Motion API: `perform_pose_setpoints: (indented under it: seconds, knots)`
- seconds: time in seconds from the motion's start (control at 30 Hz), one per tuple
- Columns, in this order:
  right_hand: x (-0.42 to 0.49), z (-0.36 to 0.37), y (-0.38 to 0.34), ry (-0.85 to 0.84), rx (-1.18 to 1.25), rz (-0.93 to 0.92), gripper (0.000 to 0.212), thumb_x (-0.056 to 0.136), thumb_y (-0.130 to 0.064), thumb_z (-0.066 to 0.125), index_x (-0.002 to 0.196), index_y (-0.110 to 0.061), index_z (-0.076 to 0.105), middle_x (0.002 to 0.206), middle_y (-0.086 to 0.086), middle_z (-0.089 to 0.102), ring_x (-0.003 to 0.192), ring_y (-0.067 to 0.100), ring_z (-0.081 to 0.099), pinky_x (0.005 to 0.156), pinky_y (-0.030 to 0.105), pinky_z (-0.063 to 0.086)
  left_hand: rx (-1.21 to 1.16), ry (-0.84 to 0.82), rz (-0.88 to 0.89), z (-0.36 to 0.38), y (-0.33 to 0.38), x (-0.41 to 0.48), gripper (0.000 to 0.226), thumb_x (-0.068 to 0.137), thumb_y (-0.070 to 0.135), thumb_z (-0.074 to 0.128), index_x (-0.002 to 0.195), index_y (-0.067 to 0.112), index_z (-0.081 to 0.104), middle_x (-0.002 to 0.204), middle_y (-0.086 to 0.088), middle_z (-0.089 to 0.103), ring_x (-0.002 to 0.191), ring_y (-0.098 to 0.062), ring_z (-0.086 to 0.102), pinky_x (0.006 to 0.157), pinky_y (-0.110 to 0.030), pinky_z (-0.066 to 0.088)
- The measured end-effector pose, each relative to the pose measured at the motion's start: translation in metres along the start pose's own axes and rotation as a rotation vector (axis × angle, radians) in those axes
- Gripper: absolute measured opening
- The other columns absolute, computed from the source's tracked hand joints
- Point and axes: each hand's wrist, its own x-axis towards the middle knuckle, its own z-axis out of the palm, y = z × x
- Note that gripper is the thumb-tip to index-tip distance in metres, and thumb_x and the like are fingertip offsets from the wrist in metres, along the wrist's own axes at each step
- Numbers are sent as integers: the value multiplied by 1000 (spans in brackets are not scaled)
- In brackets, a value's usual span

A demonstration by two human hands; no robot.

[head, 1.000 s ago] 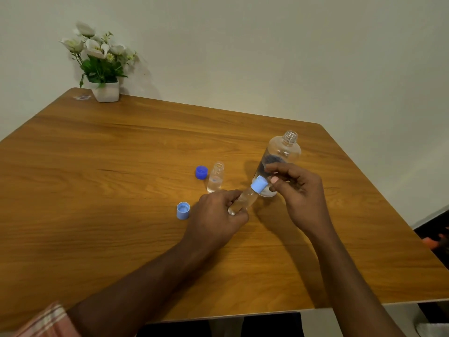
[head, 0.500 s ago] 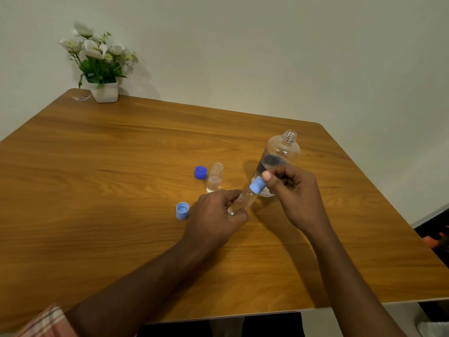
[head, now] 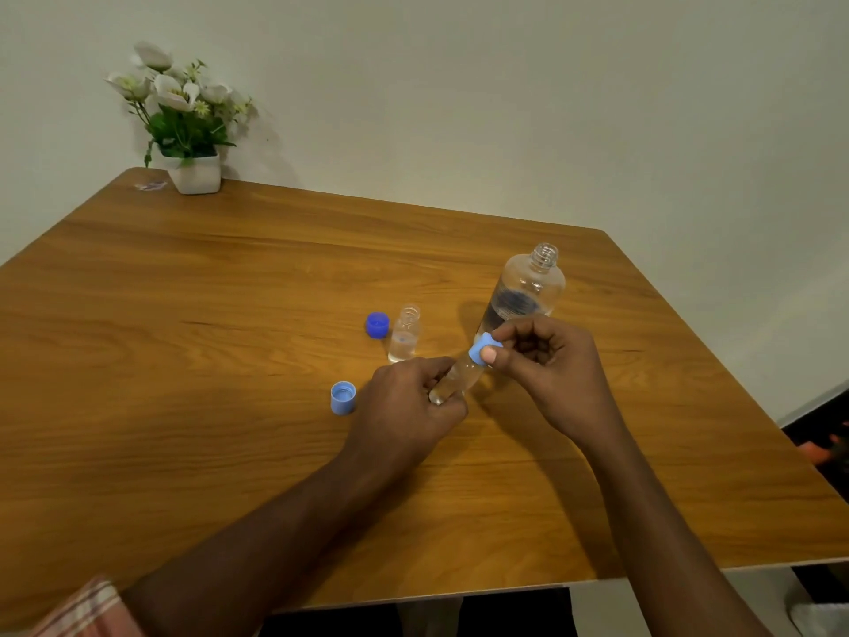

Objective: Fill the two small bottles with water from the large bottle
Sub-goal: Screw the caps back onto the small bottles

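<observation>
Near the middle of the table (head: 183, 360), your left hand (head: 409, 406) grips one small bottle (head: 459, 377) around its lower half. The fingers are curled about it, and the bottle is tilted with its top leaning toward your right. Your right hand (head: 546, 365) pinches the pale blue cap (head: 480, 348) on that bottle's neck, thumb and forefinger closed on it and the other fingers curled in. Whether the cap is fully seated is hard to tell from this angle.

Just behind your right hand the large bottle (head: 528, 287) stands upright and uncapped, with water in its lower part. Left of the held bottle, the second small bottle (head: 404, 333) stands upright and open on the wood, with a little water at its bottom. A dark blue cap (head: 377, 325) lies just beside it on its left. A loose pale cap (head: 342, 397) sits open side up near your left hand. A potted plant (head: 195, 174) stands at the far left corner.
</observation>
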Motion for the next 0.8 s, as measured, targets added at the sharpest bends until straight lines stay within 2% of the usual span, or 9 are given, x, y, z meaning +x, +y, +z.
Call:
perform_pose_setpoints:
  seconds: [0.1, 0.2, 0.27, 0.33, 0.43, 0.53, 0.63, 0.73, 0.8]
  knots:
    - [0, -1, 0, -16, 43, -17, 26, 81, -20, 72, 105, -11, 68, 98, 5, 72, 91, 20, 69, 79, 38, 58, -3, 3, 7, 0, 0, 0, 18, 74, 21, 65, 90, 28, 67, 62, 3, 65, 57, -15, 60, 61, -44, 51]
    - [0, -3, -1, -75, 76, -19, 32, 84, -4, 68, 115, -10, 66, 110, 2, 72, 103, 16, 68, 85, 30, 56, -9, 1, -2, 0, 1, -1, 28, 72, 25, 63, 97, 37, 61, 65, 4, 66, 58, -14, 61, 62, -43, 53]
    - [-1, -2, -1, -74, 41, -8, 30, 85, 1, 69, 112, -10, 69, 105, 0, 73, 99, 13, 69, 84, 28, 55, -9, -4, -18, 2, -1, 0, 28, 71, 26, 62, 98, 36, 60, 67, 4, 68, 59, -14, 62, 63, -44, 53]
    - [0, 1, -1, -29, 42, 19, 27, 82, -4, 74, 107, -13, 72, 96, 0, 75, 91, 15, 70, 81, 30, 56, -12, -10, -23, 3, -3, 0, 23, 71, 27, 60, 93, 28, 64, 69, 3, 69, 59, -14, 63, 62, -45, 53]
    - [0, 7, 0, 43, 21, 47, 28, 76, -15, 81, 103, -16, 73, 82, -2, 71, 76, 14, 67, 72, 29, 54, -25, -19, -17, 3, -4, 1, 23, 71, 27, 60, 94, 29, 64, 72, 3, 70, 61, -14, 65, 61, -45, 53]
    - [-2, 8, -1, 12, 2, 26, 32, 78, -25, 77, 109, -18, 70, 91, -3, 72, 86, 8, 68, 76, 26, 55, -31, -22, 4, 1, -2, 0, 22, 73, 25, 62, 95, 29, 64, 72, 3, 70, 61, -14, 65, 61, -45, 53]
    - [-3, 5, -3, -40, 75, -13, 37, 78, -14, 68, 115, -15, 67, 106, -1, 72, 101, 12, 68, 83, 26, 55, -31, -24, 4, 0, 0, -1, 30, 74, 24, 63, 101, 36, 58, 72, 3, 71, 60, -14, 64, 62, -46, 53]
    - [-4, 5, -4, -53, 83, -20, 35, 80, -3, 70, 114, -11, 68, 104, 0, 74, 99, 13, 69, 83, 24, 55, -19, -22, -2, 1, 0, 0, 38, 71, 28, 62, 104, 46, 55, 73, 4, 71, 60, -12, 64, 63, -45, 54]
    - [-4, 5, -4, -16, 58, -8, 32, 80, -2, 75, 109, -15, 71, 96, -2, 75, 92, 11, 70, 80, 23, 54, -24, -26, -8, 1, -2, 0, 35, 71, 29, 61, 102, 44, 58, 73, 5, 71, 60, -12, 64, 62, -45, 54]
